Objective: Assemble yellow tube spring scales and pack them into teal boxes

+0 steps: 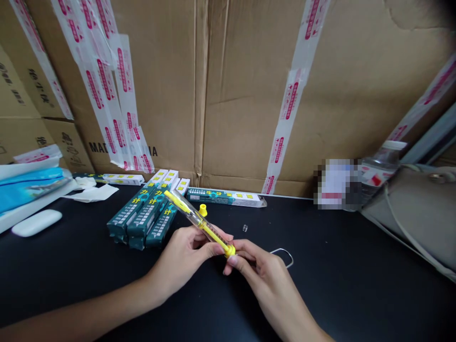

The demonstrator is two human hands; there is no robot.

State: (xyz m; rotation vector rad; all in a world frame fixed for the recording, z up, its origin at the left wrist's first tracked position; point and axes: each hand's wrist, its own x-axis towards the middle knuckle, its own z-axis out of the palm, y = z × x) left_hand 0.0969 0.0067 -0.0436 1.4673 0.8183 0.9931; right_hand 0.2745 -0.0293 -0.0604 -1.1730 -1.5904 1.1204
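Observation:
A clear tubular spring scale with yellow inner parts slants between my hands, its far end pointing up and left. My left hand is closed round the lower half of the tube. The fingers of my right hand pinch the yellow end piece at the tube's near end. A bent metal wire loop shows just past my right knuckles; whether it joins the scale is hidden. Beyond the tube a small loose yellow cap stands on the black table. To the right lies a tiny coil spring.
Several dark green spring scale boxes lie behind my left hand, and another box rests along the cardboard wall. At left are a white case, torn paper and a blue packet. A bottle and grey bag stand right.

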